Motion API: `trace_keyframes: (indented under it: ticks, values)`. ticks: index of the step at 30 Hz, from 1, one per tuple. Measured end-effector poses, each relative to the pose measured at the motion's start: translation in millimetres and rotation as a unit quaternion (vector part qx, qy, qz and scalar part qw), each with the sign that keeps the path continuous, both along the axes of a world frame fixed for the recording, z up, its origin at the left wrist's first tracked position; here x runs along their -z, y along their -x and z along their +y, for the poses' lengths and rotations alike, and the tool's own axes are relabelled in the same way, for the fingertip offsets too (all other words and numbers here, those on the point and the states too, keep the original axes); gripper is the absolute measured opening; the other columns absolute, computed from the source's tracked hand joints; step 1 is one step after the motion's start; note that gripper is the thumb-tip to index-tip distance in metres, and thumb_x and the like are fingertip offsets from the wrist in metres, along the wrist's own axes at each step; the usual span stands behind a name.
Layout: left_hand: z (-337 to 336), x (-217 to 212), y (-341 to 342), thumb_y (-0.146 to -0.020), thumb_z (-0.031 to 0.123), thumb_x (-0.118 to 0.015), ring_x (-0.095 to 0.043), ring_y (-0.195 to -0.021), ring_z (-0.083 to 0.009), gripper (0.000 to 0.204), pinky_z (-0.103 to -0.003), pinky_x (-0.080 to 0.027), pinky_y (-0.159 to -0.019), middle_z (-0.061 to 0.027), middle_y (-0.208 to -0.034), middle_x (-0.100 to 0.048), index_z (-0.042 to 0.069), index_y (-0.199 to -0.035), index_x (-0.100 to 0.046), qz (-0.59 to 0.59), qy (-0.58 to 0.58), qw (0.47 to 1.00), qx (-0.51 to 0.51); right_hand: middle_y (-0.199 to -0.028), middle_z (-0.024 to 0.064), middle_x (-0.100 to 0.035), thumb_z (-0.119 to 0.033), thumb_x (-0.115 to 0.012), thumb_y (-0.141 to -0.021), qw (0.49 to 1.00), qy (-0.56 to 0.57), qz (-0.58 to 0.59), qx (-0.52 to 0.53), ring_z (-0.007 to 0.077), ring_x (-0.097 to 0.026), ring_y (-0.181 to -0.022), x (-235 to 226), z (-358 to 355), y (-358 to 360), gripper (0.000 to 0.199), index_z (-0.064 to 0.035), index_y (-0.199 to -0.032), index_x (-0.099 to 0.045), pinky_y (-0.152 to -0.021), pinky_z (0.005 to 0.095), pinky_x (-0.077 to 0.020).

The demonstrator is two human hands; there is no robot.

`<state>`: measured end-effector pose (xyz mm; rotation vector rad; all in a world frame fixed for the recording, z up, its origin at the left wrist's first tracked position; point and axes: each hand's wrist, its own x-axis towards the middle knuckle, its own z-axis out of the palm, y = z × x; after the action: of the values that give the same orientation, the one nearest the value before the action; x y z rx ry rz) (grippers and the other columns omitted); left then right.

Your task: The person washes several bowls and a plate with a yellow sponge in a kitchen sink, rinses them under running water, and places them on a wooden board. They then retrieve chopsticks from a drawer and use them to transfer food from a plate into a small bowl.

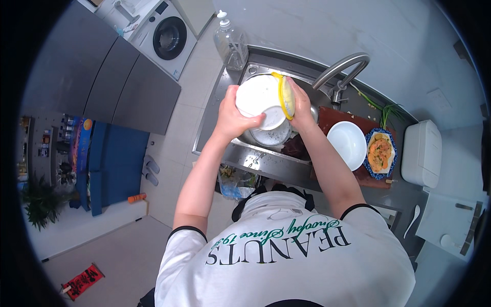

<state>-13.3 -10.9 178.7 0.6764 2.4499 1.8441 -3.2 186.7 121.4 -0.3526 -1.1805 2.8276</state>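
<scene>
My left hand (236,116) is closed on a white bowl (258,94), its thumb over the near rim. The bowl is tilted above the steel sink (245,146). On the bowl's right side, my right hand (303,105) presses a pale dish sponge with a yellow edge (287,98) against it. The fingers behind the sponge are partly hidden. Under the bowl, a round vessel with whitish, sudsy-looking contents (271,135) sits in the sink. Beside it lies something dark reddish (295,147) that I cannot make out.
A curved tap (353,69) rises behind the sink. Right of it, a brown board (327,116) bears a white bowl (348,146) and a blue-rimmed plate of orange food (380,153), near green onions (391,111). A pump bottle (232,46) stands at the sink's far left corner.
</scene>
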Motion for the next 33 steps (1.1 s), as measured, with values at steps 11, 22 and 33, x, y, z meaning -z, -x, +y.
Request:
trace_keyframes:
  ticks: [11, 22, 33]
  values:
    - [15, -20, 1, -0.053, 0.026, -0.087, -0.068, -0.085, -0.0351, 0.068, -0.042, -0.056, -0.072, -0.0135, -0.097, -0.065, 0.003, -0.109, -0.055, 0.204, 0.242, 0.948, 0.028, -0.070, 0.0150, -0.064, -0.033, -0.064, -0.096, 0.828, -0.530, 0.159, 0.093, 0.0244, -0.065, -0.067, -33, -15, 21, 0.031, -0.0034, -0.089, -0.070, -0.064, 0.0365, -0.0499]
    - [31, 17, -3, -0.080, 0.003, -0.080, -0.063, -0.101, -0.0173, 0.048, -0.032, -0.052, -0.091, -0.0106, -0.111, -0.062, 0.000, -0.116, -0.049, -0.164, -0.363, 0.910, -0.116, -0.120, 0.0099, -0.062, -0.031, -0.075, -0.091, 0.993, 0.001, 0.100, 0.065, 0.0167, -0.061, -0.110, -23, -32, -6, 0.059, -0.0012, -0.135, -0.050, -0.093, 0.0309, -0.0511]
    - [36, 26, -3, -0.107, 0.035, -0.050, -0.058, -0.090, -0.0110, 0.035, -0.028, -0.049, -0.080, -0.0058, -0.096, -0.060, 0.000, -0.101, -0.054, -0.117, -0.342, 0.906, -0.220, -0.134, 0.0131, -0.055, -0.023, -0.075, -0.091, 0.968, -0.230, 0.097, -0.032, 0.0162, -0.053, -0.121, -36, -17, 5, 0.078, -0.0025, -0.152, -0.032, -0.102, 0.0315, -0.0437]
